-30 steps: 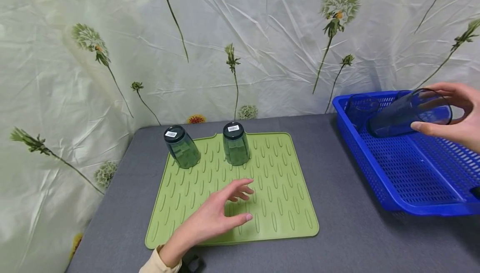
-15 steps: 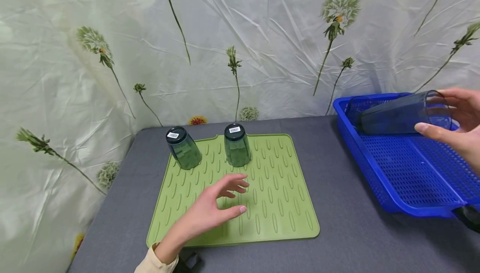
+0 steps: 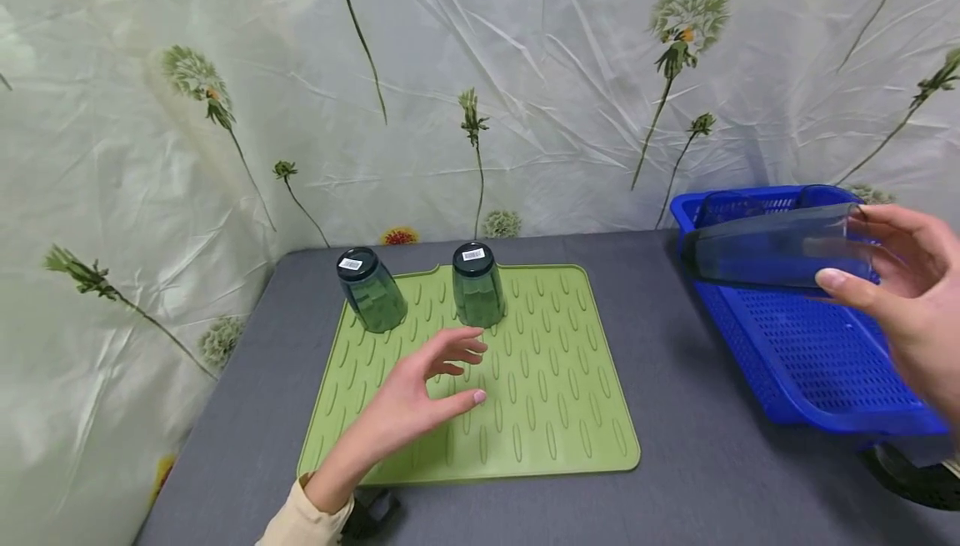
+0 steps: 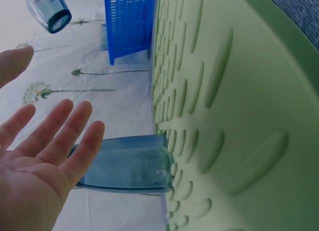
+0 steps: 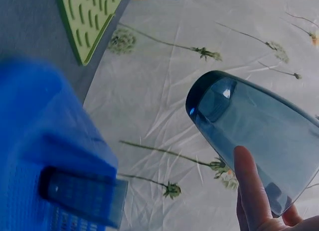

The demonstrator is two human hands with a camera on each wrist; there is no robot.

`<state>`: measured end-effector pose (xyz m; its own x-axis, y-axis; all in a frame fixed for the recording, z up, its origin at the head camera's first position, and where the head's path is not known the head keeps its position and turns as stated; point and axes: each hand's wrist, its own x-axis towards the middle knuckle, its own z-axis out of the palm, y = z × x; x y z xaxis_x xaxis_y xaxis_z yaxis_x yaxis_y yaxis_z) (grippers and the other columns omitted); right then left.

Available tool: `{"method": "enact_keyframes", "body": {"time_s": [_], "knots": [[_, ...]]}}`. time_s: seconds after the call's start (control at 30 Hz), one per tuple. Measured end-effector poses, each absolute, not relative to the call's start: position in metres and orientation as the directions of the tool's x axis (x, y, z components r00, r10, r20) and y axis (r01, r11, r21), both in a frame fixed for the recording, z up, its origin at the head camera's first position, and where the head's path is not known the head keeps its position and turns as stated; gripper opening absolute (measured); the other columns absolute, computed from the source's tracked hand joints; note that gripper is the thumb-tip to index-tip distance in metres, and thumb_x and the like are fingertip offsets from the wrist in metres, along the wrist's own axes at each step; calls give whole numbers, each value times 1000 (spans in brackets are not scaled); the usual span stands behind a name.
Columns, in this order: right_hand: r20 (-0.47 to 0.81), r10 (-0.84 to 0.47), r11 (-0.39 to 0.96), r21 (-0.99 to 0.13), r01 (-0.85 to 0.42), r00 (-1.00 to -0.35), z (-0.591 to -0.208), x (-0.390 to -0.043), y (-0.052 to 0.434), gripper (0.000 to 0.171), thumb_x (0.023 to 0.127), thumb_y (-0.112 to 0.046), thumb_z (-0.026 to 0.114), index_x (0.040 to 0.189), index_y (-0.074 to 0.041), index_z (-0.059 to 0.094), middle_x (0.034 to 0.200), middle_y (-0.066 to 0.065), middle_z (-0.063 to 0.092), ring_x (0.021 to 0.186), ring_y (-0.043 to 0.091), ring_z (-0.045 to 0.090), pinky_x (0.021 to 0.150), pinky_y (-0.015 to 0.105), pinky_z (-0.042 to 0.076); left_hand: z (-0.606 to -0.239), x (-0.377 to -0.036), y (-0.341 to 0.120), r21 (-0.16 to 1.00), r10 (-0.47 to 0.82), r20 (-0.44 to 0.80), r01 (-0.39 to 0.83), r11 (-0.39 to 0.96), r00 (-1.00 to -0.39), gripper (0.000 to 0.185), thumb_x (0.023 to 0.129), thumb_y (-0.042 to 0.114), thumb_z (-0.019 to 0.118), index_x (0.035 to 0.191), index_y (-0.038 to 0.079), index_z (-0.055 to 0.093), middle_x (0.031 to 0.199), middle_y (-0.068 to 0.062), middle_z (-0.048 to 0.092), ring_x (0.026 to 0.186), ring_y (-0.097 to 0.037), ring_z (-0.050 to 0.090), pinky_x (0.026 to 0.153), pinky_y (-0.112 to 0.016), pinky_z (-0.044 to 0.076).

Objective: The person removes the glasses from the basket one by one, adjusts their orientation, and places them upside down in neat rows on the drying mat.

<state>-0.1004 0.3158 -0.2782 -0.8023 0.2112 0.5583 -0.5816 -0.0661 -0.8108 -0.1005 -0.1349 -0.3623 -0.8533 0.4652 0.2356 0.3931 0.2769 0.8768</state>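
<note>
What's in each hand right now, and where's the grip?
Right hand grips a blue-tinted glass, held sideways, near its open rim. Left hand holds nothing.

Left arm: a cream long sleeve (image 3: 303,521) ends at the wrist.
Left wrist: a dark strap or mount (image 3: 369,517) sits beneath it.
Right wrist: a black curved band (image 3: 907,479) shows below it.
Hands: both bare, no rings seen.

Right hand (image 3: 911,300) with tilted blue glass (image 3: 772,246) above blue basket (image 3: 817,363); left hand (image 3: 420,400) over green mat (image 3: 555,396).
</note>
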Motion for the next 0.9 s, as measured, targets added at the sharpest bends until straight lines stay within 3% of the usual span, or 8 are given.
{"method": "enact_keyframes", "body": {"time_s": [0.13,0.17,0.27,0.37,0.4,0.5,0.9], "knots": [[536,236,-35,-829,-558,-811,-283,-96,309,62,76,31,56,131,3,55,127,15,53,111,20,53,73,13,53,-360,-101,-134,875,455,246,398,277,-856,60,86,21,79,138,30,51,125,9,60,114,-13,58,95,-36,50],[530,242,-33,-832,-553,-813,-284,-95,307,62,76,30,55,132,3,55,129,14,51,114,20,51,81,15,52,-359,-101,-134,873,451,248,399,279,-857,60,86,20,78,138,30,51,125,9,60,115,-13,58,95,-36,50],[511,259,-60,-838,-542,-820,-288,-92,300,63,77,31,55,134,4,53,132,14,48,125,24,45,87,15,49,-357,-102,-133,872,440,247,396,289,-863,61,85,19,79,138,30,50,125,9,60,115,-13,57,95,-36,50],[505,226,-118,-835,-538,-833,-291,-89,292,64,79,32,52,137,6,48,132,16,48,126,25,47,85,20,53,-357,-101,-133,870,432,246,394,295,-868,62,85,18,79,138,30,50,126,9,60,115,-13,57,95,-37,51],[504,213,-152,-829,-538,-837,-292,-89,290,64,79,33,51,137,8,47,131,17,48,124,26,50,77,20,56,-358,-101,-133,871,430,245,392,297,-869,62,85,18,79,139,30,50,126,9,60,115,-13,57,95,-37,51],[504,174,-227,-815,-533,-846,-295,-87,282,63,78,35,48,137,11,44,128,19,48,114,25,58,69,25,58,-358,-101,-133,873,421,245,388,296,-873,62,85,19,79,139,29,50,126,8,60,115,-15,58,94,-40,51],[459,73,-298,-837,-459,-885,-311,-88,262,60,84,29,47,140,9,41,130,20,48,119,26,57,75,28,58,-359,-102,-131,873,372,255,378,309,-893,60,85,16,78,137,30,51,126,9,61,114,-13,58,94,-35,51]]}}
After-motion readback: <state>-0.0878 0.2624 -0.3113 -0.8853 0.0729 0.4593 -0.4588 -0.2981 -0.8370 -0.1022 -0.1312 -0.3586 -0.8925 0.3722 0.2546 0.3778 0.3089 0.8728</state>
